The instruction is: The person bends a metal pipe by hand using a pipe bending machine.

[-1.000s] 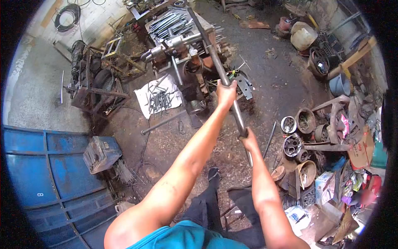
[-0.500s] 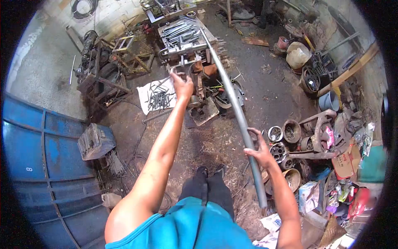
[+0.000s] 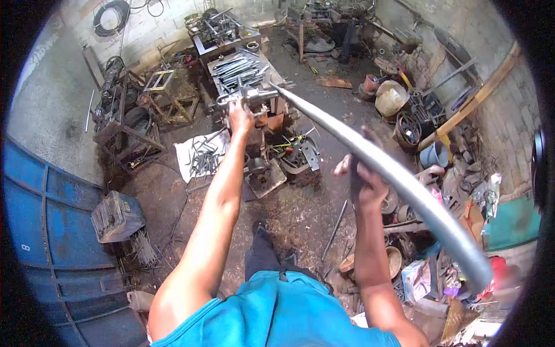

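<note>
A long grey metal pipe (image 3: 370,153) runs from the bench edge down to the lower right, its near end (image 3: 477,272) raised toward me. My right hand (image 3: 370,185) is closed against the pipe's underside, partly blurred, with some fingers hidden behind it. The pipe's thin far end meets a metal vise-like fixture (image 3: 254,95) at the front of the workbench. My left hand (image 3: 241,118) reaches to that fixture, fingers curled at its left part; what they grip is hidden. Several metal rods (image 3: 237,69) lie on the bench behind it.
On the floor, a white sack (image 3: 188,153) bears bent metal pieces, beside a tray of tools (image 3: 298,156). A loose bar (image 3: 334,231) lies near my feet. Buckets and scrap crowd the right side, including a blue bucket (image 3: 433,155). A blue metal door (image 3: 34,231) stands left.
The pipe's near end has swung right and up toward me, and my right hand has risen with it. My left hand has moved onto the fixture, its fingers curling in.
</note>
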Motion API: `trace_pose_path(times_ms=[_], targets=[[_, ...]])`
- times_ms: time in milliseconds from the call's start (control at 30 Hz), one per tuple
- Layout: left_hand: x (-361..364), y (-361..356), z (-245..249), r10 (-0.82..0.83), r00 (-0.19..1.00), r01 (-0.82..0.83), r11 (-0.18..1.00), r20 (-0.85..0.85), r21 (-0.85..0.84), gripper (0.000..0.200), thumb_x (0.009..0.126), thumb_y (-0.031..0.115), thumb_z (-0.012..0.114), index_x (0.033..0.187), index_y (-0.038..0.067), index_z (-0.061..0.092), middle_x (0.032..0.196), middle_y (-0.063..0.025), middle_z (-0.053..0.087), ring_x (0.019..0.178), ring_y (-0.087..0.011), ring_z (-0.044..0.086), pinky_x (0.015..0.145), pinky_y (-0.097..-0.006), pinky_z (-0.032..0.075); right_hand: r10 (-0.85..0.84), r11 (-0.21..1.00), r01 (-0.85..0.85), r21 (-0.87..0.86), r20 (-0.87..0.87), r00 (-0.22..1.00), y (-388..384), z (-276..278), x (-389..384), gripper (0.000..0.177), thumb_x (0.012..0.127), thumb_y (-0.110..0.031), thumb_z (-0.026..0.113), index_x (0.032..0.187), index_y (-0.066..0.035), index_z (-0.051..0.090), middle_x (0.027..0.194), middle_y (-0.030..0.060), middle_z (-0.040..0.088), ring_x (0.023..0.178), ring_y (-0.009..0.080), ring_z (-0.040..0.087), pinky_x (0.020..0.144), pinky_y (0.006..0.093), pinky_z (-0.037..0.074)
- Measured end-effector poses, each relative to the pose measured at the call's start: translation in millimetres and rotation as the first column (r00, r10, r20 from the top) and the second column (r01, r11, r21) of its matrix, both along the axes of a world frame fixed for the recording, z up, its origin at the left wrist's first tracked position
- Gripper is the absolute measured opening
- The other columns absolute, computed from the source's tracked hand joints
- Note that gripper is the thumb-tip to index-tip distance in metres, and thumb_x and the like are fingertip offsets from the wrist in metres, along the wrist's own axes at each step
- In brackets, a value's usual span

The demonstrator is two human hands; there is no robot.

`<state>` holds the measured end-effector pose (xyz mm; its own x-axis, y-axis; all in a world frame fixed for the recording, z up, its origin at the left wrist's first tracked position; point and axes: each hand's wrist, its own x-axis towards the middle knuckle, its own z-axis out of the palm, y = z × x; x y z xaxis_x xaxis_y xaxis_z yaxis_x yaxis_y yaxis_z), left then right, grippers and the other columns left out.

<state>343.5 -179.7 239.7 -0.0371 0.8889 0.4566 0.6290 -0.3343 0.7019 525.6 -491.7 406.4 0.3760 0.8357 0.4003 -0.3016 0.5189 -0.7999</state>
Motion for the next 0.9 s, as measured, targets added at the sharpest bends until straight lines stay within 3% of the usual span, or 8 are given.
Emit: trace_pose_path(times_ms=[100, 167, 333, 467, 667, 767, 867, 900], targets=[[-5, 18, -7, -0.06, 0.998, 0.06, 0.998, 0.007, 0.028, 0.023, 0.09, 0.011, 0.049, 0.109, 0.005, 0.059, 0.108, -0.0211, 0.058, 0.098, -0.0408, 0.057, 0.084, -0.0455, 0.046, -0.486, 0.857, 0.494, 0.148, 0.556, 0.675, 56, 10, 9, 0.06, 0.07, 0.015, 0.041, 0.129, 0.003, 0.044, 0.116, 0.0125, 0.054, 0.085, 0.0187, 0.058, 0.073, 0.0352, 0.053], [-6, 17, 1, -0.086, 0.996, 0.085, 0.996, 0.022, 0.029, 0.022, 0.09, 0.012, 0.048, 0.108, 0.004, 0.059, 0.105, -0.0215, 0.059, 0.097, -0.0408, 0.058, 0.083, -0.0457, 0.046, -0.618, 0.784, 0.515, 0.348, 0.523, 0.587, 93, 30, 14, 0.055, 0.064, 0.011, 0.043, 0.117, 0.0, 0.054, 0.115, 0.0091, 0.055, 0.108, 0.0183, 0.051, 0.095, 0.0307, 0.039], [-8, 25, 11, -0.24, 0.97, 0.241, 0.97, -0.022, 0.036, 0.017, 0.086, 0.007, 0.051, 0.102, 0.001, 0.056, 0.098, -0.0249, 0.06, 0.092, -0.0443, 0.058, 0.078, -0.0499, 0.047, -0.447, 0.871, 0.41, 0.27, 0.089, 0.89, 158, 79, -15, 0.019, 0.074, 0.005, 0.058, 0.09, -0.003, 0.053, 0.088, 0.0083, 0.056, 0.078, 0.0185, 0.059, 0.076, 0.0333, 0.05], [-13, 8, 6, -0.362, 0.923, 0.367, 0.93, -0.133, 0.017, 0.021, 0.083, 0.002, 0.05, 0.103, -0.002, 0.047, 0.101, -0.0273, 0.054, 0.085, -0.0489, 0.057, 0.072, -0.0548, 0.047, -0.475, 0.836, 0.469, 0.285, -0.05, 0.878, 191, 80, -13, 0.019, 0.086, 0.007, 0.055, 0.082, -0.005, 0.042, 0.069, 0.0064, 0.05, 0.051, 0.0153, 0.054, 0.054, 0.0307, 0.05], [-27, -13, -1, -0.343, 0.938, 0.345, 0.938, 0.052, -0.034, 0.012, 0.089, 0.003, 0.048, 0.099, -0.002, 0.044, 0.087, -0.0261, 0.053, 0.081, -0.0462, 0.054, 0.07, -0.0484, 0.044, -0.502, 0.809, 0.487, 0.329, -0.044, 0.864, 202, 82, -13, 0.018, 0.085, 0.007, 0.054, 0.081, -0.006, 0.041, 0.066, 0.0065, 0.047, 0.052, 0.015, 0.05, 0.053, 0.0317, 0.047], [-22, -41, -5, -0.625, 0.78, 0.625, 0.78, 0.019, -0.014, 0.014, 0.086, -0.001, 0.043, 0.099, 0.0, 0.044, 0.08, -0.0212, 0.054, 0.069, -0.0405, 0.055, 0.063, -0.0429, 0.047, -0.515, 0.804, 0.494, 0.332, -0.028, 0.857, 203, 82, -15, 0.015, 0.086, 0.005, 0.052, 0.081, -0.005, 0.041, 0.062, 0.0075, 0.046, 0.051, 0.0154, 0.045, 0.051, 0.032, 0.044], [-3, -60, 3, -0.522, 0.712, 0.615, 0.786, 0.47, -0.058, 0.012, 0.09, 0.004, 0.039, 0.1, 0.002, 0.045, 0.081, -0.0069, 0.054, 0.068, -0.0149, 0.053, 0.058, -0.0294, 0.046, -0.516, 0.803, 0.499, 0.326, -0.038, 0.856, 202, 80, -15, 0.015, 0.086, 0.005, 0.051, 0.081, -0.005, 0.041, 0.062, 0.0072, 0.046, 0.051, 0.0152, 0.045, 0.051, 0.0319, 0.044], [0, -73, 37, -0.421, 0.544, 0.622, 0.783, 0.725, -0.012, 0.015, 0.096, 0.01, 0.035, 0.104, 0.004, 0.046, 0.088, -0.0065, 0.057, 0.072, -0.0119, 0.055, 0.06, -0.0256, 0.048, -0.526, 0.794, 0.507, 0.337, -0.04, 0.85, 202, 79, -15, 0.016, 0.086, 0.005, 0.051, 0.081, -0.005, 0.041, 0.061, 0.007, 0.045, 0.05, 0.0152, 0.045, 0.051, 0.032, 0.044]])
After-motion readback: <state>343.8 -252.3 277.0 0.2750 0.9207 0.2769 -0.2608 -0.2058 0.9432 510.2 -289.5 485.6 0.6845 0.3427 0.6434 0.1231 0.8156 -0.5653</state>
